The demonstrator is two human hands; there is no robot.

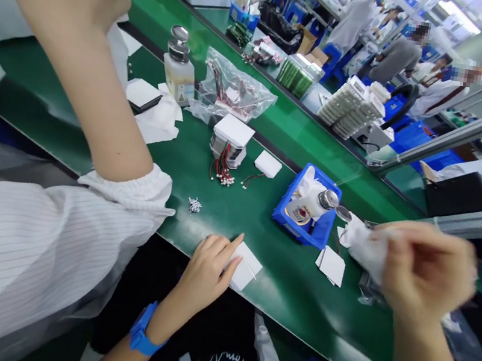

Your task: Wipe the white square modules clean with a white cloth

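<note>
My left hand (pixel 209 267), with a blue watch on the wrist, lies over a flat white rectangular piece (pixel 246 268) at the table's near edge. Its index finger and thumb are apart and touch the piece's left part. A thin white line shows across the piece; I cannot tell what it is. My right hand (pixel 427 277), blurred, is raised at the right, its fingers closed on a crumpled white wipe (pixel 367 247). Left of the wipe, several white cards (pixel 331 266) lie on the table beside a blue basket (pixel 279 214) holding a pump bottle (pixel 305 208).
A co-worker's arm (pixel 96 84) reaches across the left. On the green table (pixel 204 181) are a stack of white packs (pixel 232 133) with red-black wires, one separate pack (pixel 268 164), tiny white bits (pixel 194 205), a bagged wire bundle (pixel 232 90) and another pump bottle (pixel 179 70).
</note>
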